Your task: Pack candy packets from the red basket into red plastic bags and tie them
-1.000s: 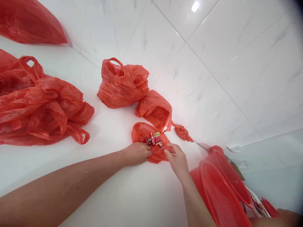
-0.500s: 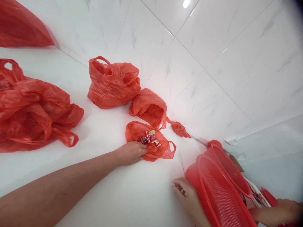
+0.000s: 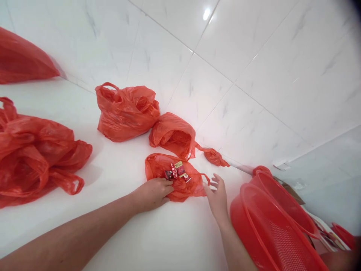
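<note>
A red plastic bag [image 3: 183,192] lies spread open on the white surface, with several small wrapped packets [image 3: 179,170] in it, red, yellowish and dark. My left hand [image 3: 154,194] is at the bag's near left side, its fingers closed on the thin plastic. On the other side, my right hand [image 3: 216,197] is beside the bag's loop handle, fingers apart and thumb at the plastic; no firm grip shows. Just behind sits another red bag [image 3: 173,133] with its mouth open toward me.
Fuller red bags stand along the tiled wall [image 3: 169,37], including an upright bag [image 3: 124,116]. A crumpled bag heap [image 3: 36,158] lies left. Red perforated baskets [image 3: 265,222] stand right, with part of another person's arm [image 3: 340,260] at the edge.
My right hand has moved from beside the baskets up and in to the bag's handle, its fingers opening. My left hand stays at the bag. The view has shifted slightly.
</note>
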Motion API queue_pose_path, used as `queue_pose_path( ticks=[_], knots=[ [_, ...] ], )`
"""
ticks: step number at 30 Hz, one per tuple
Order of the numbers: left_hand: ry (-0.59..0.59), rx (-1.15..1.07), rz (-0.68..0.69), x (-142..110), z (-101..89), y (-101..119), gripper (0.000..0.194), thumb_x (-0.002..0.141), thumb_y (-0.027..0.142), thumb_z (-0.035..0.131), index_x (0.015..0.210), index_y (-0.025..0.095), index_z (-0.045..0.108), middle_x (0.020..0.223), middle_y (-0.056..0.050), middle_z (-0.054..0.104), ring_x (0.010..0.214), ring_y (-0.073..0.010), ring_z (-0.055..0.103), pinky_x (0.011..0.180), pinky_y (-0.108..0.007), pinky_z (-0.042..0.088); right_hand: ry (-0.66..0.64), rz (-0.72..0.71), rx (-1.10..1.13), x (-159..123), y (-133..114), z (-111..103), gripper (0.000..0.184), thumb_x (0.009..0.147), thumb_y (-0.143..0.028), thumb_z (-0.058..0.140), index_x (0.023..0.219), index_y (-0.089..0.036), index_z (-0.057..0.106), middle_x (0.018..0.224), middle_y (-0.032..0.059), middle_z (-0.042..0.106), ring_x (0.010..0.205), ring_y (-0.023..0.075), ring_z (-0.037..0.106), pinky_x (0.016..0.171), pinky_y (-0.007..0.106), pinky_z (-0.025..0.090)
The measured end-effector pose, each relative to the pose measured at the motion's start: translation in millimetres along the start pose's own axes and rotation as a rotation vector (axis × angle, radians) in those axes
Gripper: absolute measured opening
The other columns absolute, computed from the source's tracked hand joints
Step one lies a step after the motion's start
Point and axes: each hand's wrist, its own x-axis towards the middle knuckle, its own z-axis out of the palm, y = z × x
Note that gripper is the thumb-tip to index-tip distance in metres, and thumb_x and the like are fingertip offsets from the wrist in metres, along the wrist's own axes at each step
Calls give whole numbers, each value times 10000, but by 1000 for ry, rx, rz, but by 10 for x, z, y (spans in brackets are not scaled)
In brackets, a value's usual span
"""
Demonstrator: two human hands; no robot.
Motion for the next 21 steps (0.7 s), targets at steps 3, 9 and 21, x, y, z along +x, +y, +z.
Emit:
queue_pose_path(
  ticks=[3, 9, 21],
  knots=[
    [-40, 27, -15, 7, -29, 10, 194, 830, 191, 509, 978, 222, 630, 1108, -61, 652, 1037, -243, 600, 898, -356, 466, -51, 8, -75, 179, -59, 265, 721, 666, -428, 662, 1301, -191, 418, 1246, 131, 481, 1006, 232, 564, 769, 319, 481],
    [-106, 43, -55, 38, -110, 57, 182, 817, 176, 514, 956, 217, 624, 1076, -59, 655, 983, -231, 605, 869, -344, 480, -147, -7, -188, 414, -26, 403, 172, 803, -352, 479, 751, -220, 576, 772, 4, 597, 707, 172, 556, 651, 276, 404],
    [-107, 171, 37, 74, -124, 111, 279, 868, 211, 499, 1134, 212, 586, 1215, -69, 618, 1047, -237, 592, 900, -379, 492, 4, 95, 275, 340, 187, 473, 391, 855, -543, 438, 664, -207, 492, 639, -24, 534, 641, 159, 472, 608, 256, 359]
  ],
)
